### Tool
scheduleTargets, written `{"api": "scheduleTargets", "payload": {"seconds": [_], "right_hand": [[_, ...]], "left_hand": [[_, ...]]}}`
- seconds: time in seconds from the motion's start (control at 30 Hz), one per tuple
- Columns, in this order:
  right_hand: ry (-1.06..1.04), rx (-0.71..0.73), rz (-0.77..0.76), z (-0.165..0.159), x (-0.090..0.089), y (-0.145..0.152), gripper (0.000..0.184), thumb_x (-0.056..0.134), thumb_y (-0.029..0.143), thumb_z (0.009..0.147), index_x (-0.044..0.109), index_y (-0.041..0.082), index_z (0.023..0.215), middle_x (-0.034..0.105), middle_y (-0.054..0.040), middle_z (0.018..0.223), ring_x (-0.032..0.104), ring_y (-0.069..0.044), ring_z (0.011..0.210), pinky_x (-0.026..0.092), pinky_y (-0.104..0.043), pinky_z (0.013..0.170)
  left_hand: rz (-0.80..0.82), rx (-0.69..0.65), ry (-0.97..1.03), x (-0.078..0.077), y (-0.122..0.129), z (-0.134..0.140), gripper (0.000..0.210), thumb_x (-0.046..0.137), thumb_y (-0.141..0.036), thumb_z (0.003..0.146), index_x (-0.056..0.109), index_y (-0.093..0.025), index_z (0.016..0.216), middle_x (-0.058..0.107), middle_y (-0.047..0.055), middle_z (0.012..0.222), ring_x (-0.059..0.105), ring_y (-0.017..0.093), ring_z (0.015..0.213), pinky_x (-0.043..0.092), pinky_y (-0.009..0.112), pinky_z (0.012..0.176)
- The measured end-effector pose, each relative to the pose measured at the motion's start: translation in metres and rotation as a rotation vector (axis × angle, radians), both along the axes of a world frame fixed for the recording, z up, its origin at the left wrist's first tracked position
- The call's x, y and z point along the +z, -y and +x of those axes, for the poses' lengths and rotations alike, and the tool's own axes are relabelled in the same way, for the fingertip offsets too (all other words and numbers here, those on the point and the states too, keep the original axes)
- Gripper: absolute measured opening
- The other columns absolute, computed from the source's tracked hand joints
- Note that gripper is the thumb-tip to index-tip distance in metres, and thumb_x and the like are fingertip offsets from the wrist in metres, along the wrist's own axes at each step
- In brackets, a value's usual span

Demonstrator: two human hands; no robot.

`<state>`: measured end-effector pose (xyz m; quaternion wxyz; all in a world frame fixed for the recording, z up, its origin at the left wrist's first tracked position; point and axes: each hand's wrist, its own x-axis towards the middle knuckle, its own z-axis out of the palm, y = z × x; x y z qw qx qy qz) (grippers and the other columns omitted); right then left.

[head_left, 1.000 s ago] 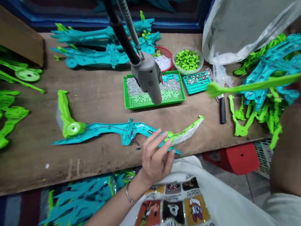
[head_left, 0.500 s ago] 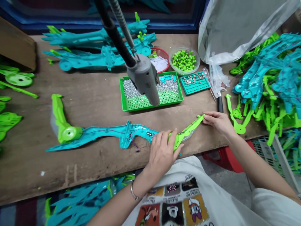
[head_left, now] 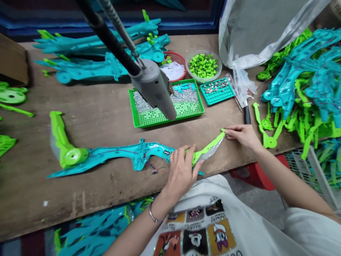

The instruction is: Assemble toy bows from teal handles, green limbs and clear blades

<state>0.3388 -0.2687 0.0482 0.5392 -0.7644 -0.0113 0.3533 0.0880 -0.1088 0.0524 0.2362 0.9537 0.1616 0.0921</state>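
A turquoise toy bow shell [head_left: 112, 156] lies across the bench, with thin wires and a small connector at its middle. A green limb [head_left: 57, 129] with a clear strip is fitted at its left end. At the right end, my left hand [head_left: 182, 167] is laid over the joint where a second green limb [head_left: 209, 145] meets the shell, its fingers over the top and thumb on the near side; the joint is hidden. My right hand [head_left: 243, 136] pinches the tip of this limb, whose clear strip [head_left: 213, 151] shows along the near edge.
A grey electric screwdriver [head_left: 157, 89] hangs over a green tray [head_left: 141, 122] of screws. Behind are a red basket [head_left: 183, 60], a bowl of green caps [head_left: 204, 67] and a teal tray [head_left: 218, 97]. Turquoise shells [head_left: 87, 69] lie at the back, more parts [head_left: 306, 78] at right.
The view has shifted slightly. The right-hand green limb has turned a little, so more of its clear strip shows. Both hands keep their places on it.
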Motion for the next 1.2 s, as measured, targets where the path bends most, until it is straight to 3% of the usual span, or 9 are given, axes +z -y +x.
{"api": "scheduleTargets", "payload": {"seconds": [0.2, 0.3, 0.53, 0.63, 0.77, 1.0, 1.2], "right_hand": [[0.031, 0.095, -0.045, 0.006, 0.001, -0.001, 0.049, 0.098, 0.044, 0.051, 0.082, 0.015, 0.087, 0.079, -0.0056, 0.081, 0.070, -0.013, 0.065, 0.066, -0.025, 0.067], [0.075, 0.123, -0.053, 0.005, 0.004, -0.002, 0.047, 0.097, 0.045, 0.052, 0.081, 0.015, 0.085, 0.078, -0.0045, 0.078, 0.068, -0.012, 0.063, 0.064, -0.025, 0.065], [-0.007, -0.013, 0.096, -0.005, 0.010, -0.004, 0.041, 0.099, 0.037, 0.053, 0.075, 0.016, 0.079, 0.076, -0.0030, 0.075, 0.066, -0.011, 0.061, 0.060, -0.025, 0.063], [-0.151, -0.090, 0.206, -0.016, 0.014, -0.007, 0.041, 0.099, 0.036, 0.054, 0.075, 0.017, 0.082, 0.075, -0.0007, 0.077, 0.066, -0.009, 0.062, 0.058, -0.021, 0.063], [-0.326, -0.071, 0.278, -0.037, 0.016, -0.013, 0.039, 0.094, 0.041, 0.064, 0.076, 0.018, 0.089, 0.079, -0.0043, 0.087, 0.073, -0.014, 0.077, 0.062, -0.027, 0.076], [-0.195, -0.197, 0.350, -0.062, 0.007, -0.020, 0.043, 0.093, 0.046, 0.065, 0.071, 0.018, 0.089, 0.079, -0.0048, 0.086, 0.076, -0.020, 0.079, 0.064, -0.035, 0.078], [-0.356, -0.195, 0.358, -0.100, 0.001, -0.029, 0.047, 0.094, 0.038, 0.063, 0.069, 0.021, 0.098, 0.081, -0.0042, 0.094, 0.077, -0.020, 0.085, 0.062, -0.033, 0.080]], "left_hand": [[0.112, -0.075, -0.079, 0.001, -0.001, 0.003, 0.041, 0.052, -0.037, 0.103, 0.058, -0.031, 0.143, 0.061, 0.012, 0.127, 0.053, 0.030, 0.114, 0.038, 0.047, 0.097], [0.166, -0.114, -0.098, -0.001, 0.000, 0.002, 0.051, 0.056, -0.046, 0.100, 0.054, -0.030, 0.148, 0.061, 0.014, 0.128, 0.052, 0.031, 0.114, 0.037, 0.049, 0.099], [0.223, -0.122, -0.072, -0.009, 0.001, -0.002, 0.051, 0.055, -0.049, 0.099, 0.055, -0.030, 0.147, 0.062, 0.015, 0.129, 0.053, 0.032, 0.115, 0.036, 0.049, 0.100], [0.225, -0.114, -0.043, -0.012, 0.000, -0.004, 0.052, 0.055, -0.051, 0.099, 0.056, -0.031, 0.147, 0.063, 0.015, 0.127, 0.054, 0.031, 0.115, 0.036, 0.048, 0.100], [0.233, -0.118, -0.009, -0.014, 0.000, -0.007, 0.052, 0.055, -0.051, 0.099, 0.055, -0.031, 0.148, 0.063, 0.015, 0.129, 0.055, 0.031, 0.116, 0.034, 0.047, 0.100], [0.243, -0.115, -0.007, -0.014, 0.001, -0.006, 0.054, 0.055, -0.051, 0.100, 0.052, -0.031, 0.149, 0.062, 0.014, 0.136, 0.055, 0.031, 0.118, 0.033, 0.047, 0.099], [0.201, -0.114, -0.052, -0.012, 0.004, -0.007, 0.057, 0.054, -0.053, 0.099, 0.048, -0.033, 0.152, 0.059, 0.015, 0.141, 0.054, 0.032, 0.123, 0.034, 0.048, 0.102]]}}
